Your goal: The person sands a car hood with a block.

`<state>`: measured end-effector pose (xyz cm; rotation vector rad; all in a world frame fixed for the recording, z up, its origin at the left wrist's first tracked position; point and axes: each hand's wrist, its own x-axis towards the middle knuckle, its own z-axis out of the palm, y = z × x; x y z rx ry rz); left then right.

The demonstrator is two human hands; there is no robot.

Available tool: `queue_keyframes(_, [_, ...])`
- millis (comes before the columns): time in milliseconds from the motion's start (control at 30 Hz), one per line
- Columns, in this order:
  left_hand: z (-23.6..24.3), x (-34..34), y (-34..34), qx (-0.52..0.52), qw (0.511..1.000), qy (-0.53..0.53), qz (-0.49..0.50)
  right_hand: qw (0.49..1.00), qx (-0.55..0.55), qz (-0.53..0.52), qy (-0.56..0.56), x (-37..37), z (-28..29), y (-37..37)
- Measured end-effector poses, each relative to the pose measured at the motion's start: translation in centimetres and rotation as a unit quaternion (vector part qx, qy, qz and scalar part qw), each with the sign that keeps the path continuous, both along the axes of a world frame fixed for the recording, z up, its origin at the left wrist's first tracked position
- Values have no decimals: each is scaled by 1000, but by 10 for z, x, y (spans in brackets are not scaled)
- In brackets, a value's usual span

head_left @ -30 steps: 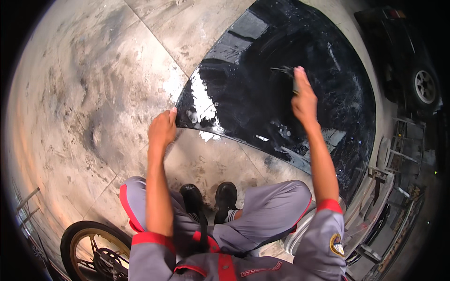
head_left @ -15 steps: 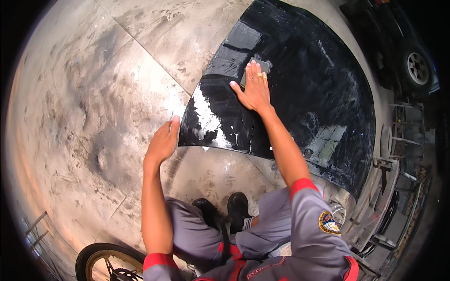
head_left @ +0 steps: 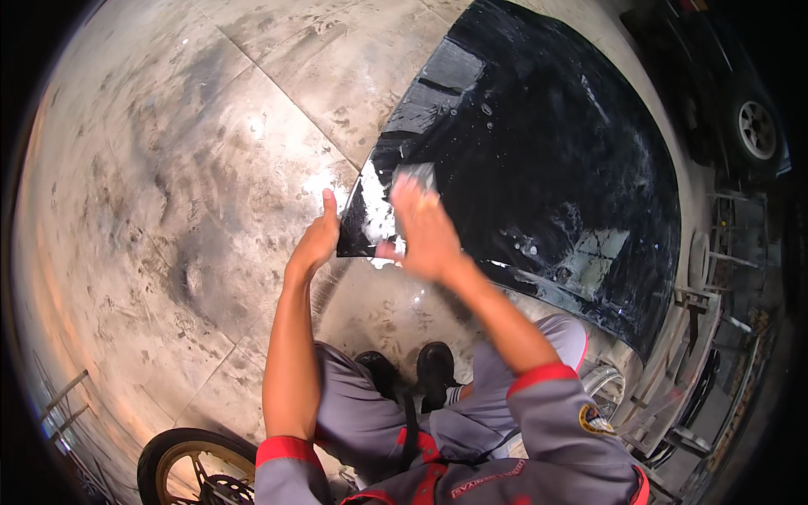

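A large black car hood [head_left: 547, 143] lies in front of me, its surface wet and smeared, with pale streaks and bright reflections. At its near left corner my left hand [head_left: 315, 242] grips the edge, thumb pointing up and the other fingers mostly hidden. My right hand [head_left: 427, 234], blurred by motion, lies flat over the near left part of the hood. Under its fingertips is a flat grey piece that looks like sandpaper [head_left: 419, 175], pressed against the panel; the fingers cover much of it.
The stained concrete floor [head_left: 202, 168] has joint lines. A spoked wheel with a black tyre [head_left: 198, 467] stands at the lower left. A metal frame [head_left: 682, 362] is close by the hood on the right. Beyond it, a dark vehicle's wheel [head_left: 756, 130] shows at the upper right.
My right hand has slid the grey piece toward me and left, from mid-panel to the near left corner area. My left hand stays at the corner. The view has shifted slightly.
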<state>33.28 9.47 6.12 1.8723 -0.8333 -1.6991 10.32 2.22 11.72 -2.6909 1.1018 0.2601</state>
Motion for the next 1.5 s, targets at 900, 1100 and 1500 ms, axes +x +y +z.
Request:
queue_keyframes(900, [45,0,-3,-11,977,68,202,987,54,145,-30,33,-29,49])
queue_keyframes(1100, [26,22,-9,-28,952,-68,296,982,-2,154,-109,38,-33,41])
queue_keyframes(1500, [49,18,-8,-23,963,-108,247,973,31,213,-83,30,-21,71])
